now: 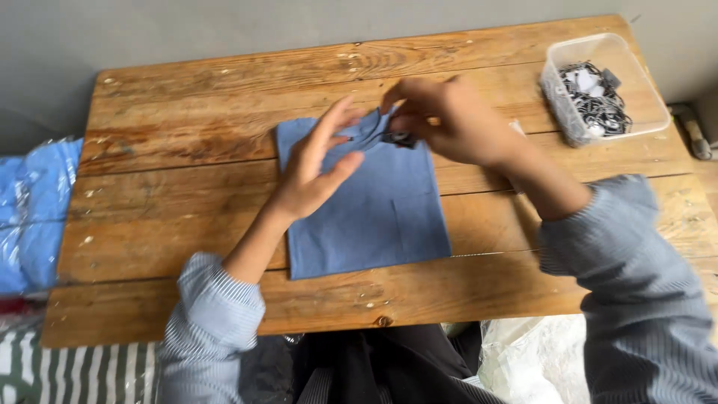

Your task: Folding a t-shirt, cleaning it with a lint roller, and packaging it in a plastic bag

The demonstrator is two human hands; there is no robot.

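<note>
A folded blue shirt (381,217) lies flat in the middle of a wooden table (187,194), collar toward the far side. My left hand (318,164) hovers over the shirt's upper left part, fingers spread and slightly curled, its palm facing right. My right hand (449,120) is at the collar, fingers pinched on a small dark tag (402,138) at the neckline. Both forearms wear grey striped sleeves.
A clear plastic box (643,112) holding several black-and-white tags stands at the table's far right corner. Bagged blue garments (34,209) lie left of the table. Clear plastic bags (531,359) sit below the near edge. A grey wall runs behind.
</note>
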